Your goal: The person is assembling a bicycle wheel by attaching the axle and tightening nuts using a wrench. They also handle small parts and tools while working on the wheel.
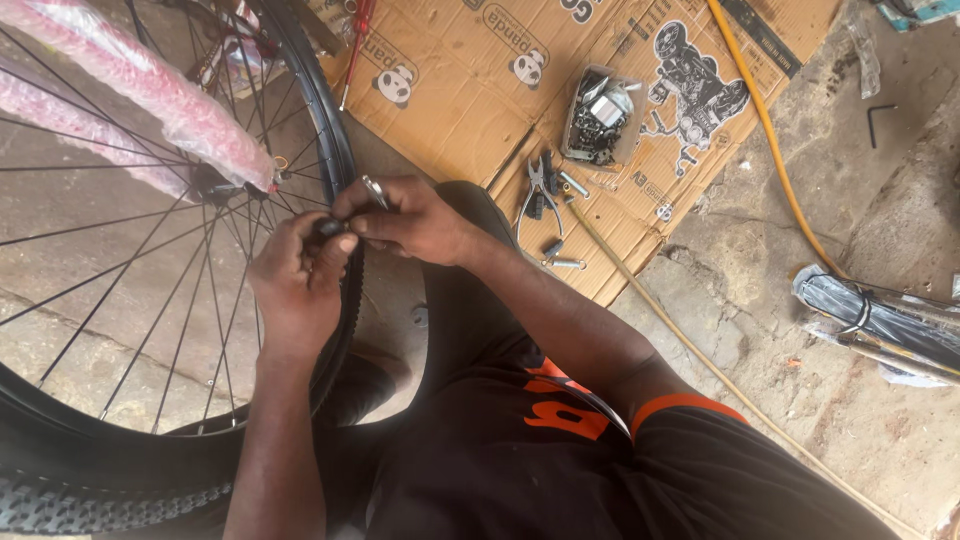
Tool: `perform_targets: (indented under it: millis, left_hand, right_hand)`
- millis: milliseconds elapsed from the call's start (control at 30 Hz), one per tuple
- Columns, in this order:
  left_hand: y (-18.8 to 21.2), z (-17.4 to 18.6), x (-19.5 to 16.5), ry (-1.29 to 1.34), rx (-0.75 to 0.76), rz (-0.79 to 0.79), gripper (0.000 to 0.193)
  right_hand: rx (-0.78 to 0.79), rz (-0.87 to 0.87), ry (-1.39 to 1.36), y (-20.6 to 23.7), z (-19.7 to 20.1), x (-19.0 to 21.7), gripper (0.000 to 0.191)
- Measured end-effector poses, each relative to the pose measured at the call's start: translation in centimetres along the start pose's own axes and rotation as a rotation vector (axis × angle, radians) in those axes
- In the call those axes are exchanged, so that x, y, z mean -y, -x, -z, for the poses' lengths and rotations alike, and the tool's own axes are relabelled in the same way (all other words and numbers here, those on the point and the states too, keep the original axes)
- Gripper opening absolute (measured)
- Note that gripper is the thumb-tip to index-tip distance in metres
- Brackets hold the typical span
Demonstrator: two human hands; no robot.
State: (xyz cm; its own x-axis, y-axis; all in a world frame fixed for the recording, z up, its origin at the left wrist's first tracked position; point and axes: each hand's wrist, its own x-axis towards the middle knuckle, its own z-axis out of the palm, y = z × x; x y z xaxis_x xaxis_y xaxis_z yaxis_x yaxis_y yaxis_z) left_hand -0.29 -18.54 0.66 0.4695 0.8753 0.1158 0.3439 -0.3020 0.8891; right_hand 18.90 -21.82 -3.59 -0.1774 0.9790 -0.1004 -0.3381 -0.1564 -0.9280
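- Head view looks straight down at your two hands working at the rim of a bicycle wheel (150, 300), black tyre with knobby tread at the bottom left, thin spokes fanning out from the hub.
- Your left hand (295, 285) sits on the tyre edge, fingers curled together and pinching a small dark part right at the rim; can't tell exactly what that part is.
- Your right hand (410, 220) is touching the left one, fingers clamped on a small silvery metal tool (375, 190) whose tip pokes up out of your grip.
- Fork legs wrapped in pink plastic wrap (130, 85) come in from the top left and end at the hub.
- Just beside your right forearm, on a flattened cardboard sheet (470, 110) on the floor, lie a pair of pliers (540, 190) and a couple of loose metal bits.
- A clear plastic tub of hardware (600, 118) sits near the pliers on the same cardboard.
- A yellow hose (780, 170) runs across the concrete floor on the right, and a wrapped black bundle (880, 320) lies at the far right edge.
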Motion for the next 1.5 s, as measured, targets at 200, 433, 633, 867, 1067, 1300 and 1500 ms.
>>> perform_targets:
  millis: [200,433,633,867,1067,1300,1500]
  left_hand:
    - [0.3,-1.3,-0.1,0.011,-0.092,-0.037,0.027]
    - [0.2,-1.8,-1.6,0.136,-0.109,0.054,0.023]
    - [-1.2,-2.5,-2.1,0.232,-0.172,0.169,0.017]
    - [-1.1,-2.6,-2.4,0.150,-0.075,0.161,0.015]
    - [-0.7,-2.4,-2.4,0.296,-0.089,0.261,0.012]
    - [-1.0,-2.4,-1.8,0.390,-0.118,0.276,0.014]
    - [-0.7,-2.5,-1.5,0.436,-0.118,0.260,0.023]
  right_hand:
    - [-0.240,-0.009,-0.135,-0.9,-2.2,0.3,0.018]
    - [-0.121,-0.184,-0.419,-0.2,-0.4,0.5,0.033]
    - [-0.161,-0.064,-0.321,0.1,-0.3,0.1,0.048]
    - [-0.202,-0.122,-0.222,0.2,0.1,0.6,0.048]
    - [-0.122,-0.149,-0.473,0.4,0.3,0.8,0.046]
    - [-0.141,-0.212,-0.577,0.7,-0.1,2.9,0.048]
    - [-0.346,-0.190,-0.031,0.5,-0.9,0.7,0.042]
